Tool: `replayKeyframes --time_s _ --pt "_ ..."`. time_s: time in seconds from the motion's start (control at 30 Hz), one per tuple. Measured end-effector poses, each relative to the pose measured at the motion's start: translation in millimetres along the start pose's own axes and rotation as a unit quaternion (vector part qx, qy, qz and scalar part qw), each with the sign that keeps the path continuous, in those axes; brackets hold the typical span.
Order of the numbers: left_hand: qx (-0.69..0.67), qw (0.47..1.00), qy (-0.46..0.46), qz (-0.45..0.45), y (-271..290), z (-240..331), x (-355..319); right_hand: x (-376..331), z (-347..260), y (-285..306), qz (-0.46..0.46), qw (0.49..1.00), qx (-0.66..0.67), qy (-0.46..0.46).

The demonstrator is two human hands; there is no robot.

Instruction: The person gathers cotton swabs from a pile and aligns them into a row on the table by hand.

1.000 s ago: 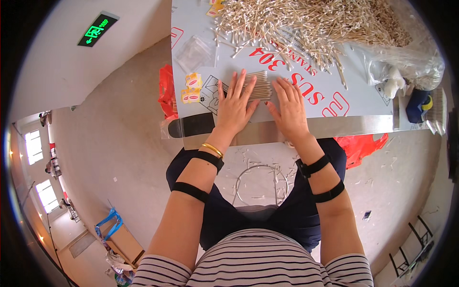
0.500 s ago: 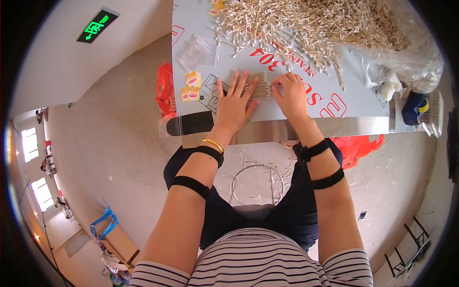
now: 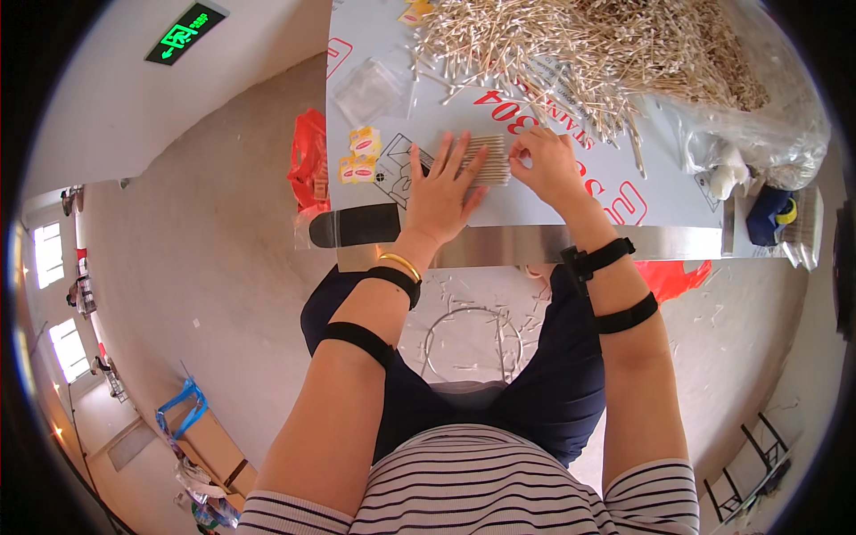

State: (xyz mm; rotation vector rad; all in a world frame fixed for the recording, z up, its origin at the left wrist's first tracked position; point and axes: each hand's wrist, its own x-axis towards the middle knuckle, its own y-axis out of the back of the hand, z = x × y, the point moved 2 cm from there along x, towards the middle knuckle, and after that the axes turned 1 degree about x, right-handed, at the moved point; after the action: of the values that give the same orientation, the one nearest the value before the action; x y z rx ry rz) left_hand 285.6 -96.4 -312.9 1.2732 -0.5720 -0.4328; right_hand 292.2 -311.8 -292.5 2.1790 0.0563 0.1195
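A neat row of cotton swabs (image 3: 489,160) lies side by side on the film-covered metal table (image 3: 428,116). My left hand (image 3: 439,198) rests flat with its fingers spread, the fingertips over the left part of the row. At the row's right end is my right hand (image 3: 551,169), thumb and forefinger curled together in a pinch; whatever is between the tips is too small to make out. Beyond both hands spreads a large loose heap of cotton swabs (image 3: 580,45).
Clear plastic bags (image 3: 368,92) and small yellow-and-white labels (image 3: 359,167) lie left of my hands. A black strip (image 3: 357,225) sits by the table's front edge (image 3: 508,245). Crumpled clear plastic (image 3: 776,134) and a dark blue object (image 3: 769,217) are at right. Red bags (image 3: 309,160) hang beside the table.
My right forearm has swung slightly outward, and the right thumb and forefinger now form a rounder loop at the row's end. The left hand stays spread over the swabs.
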Motion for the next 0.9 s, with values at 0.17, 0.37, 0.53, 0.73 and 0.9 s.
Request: replayKeyframes --time_s 0.17,0.37,0.53,0.73,0.9 --pt "-0.002 1.0 -0.002 0.004 2.0 0.4 0.3 -2.7 -1.3 1.9 0.002 1.0 0.017 0.003" --pt "0.01 1.0 -0.001 -0.008 2.1 0.3 0.0 -7.1 -2.1 -0.8 0.009 1.0 0.015 0.009" --pt "0.015 1.0 -0.003 -0.007 2.1 1.6 0.7 -5.5 0.2 -0.1 -0.012 1.0 0.001 0.001" --pt "0.003 1.0 -0.005 -0.011 1.4 2.1 1.3 -17.0 10.7 3.3 0.089 0.994 0.058 -0.011" --pt "-0.001 1.0 -0.006 0.0 1.3 -0.8 -0.1 -49.1 -14.2 -16.6 0.059 0.995 -0.081 0.025"
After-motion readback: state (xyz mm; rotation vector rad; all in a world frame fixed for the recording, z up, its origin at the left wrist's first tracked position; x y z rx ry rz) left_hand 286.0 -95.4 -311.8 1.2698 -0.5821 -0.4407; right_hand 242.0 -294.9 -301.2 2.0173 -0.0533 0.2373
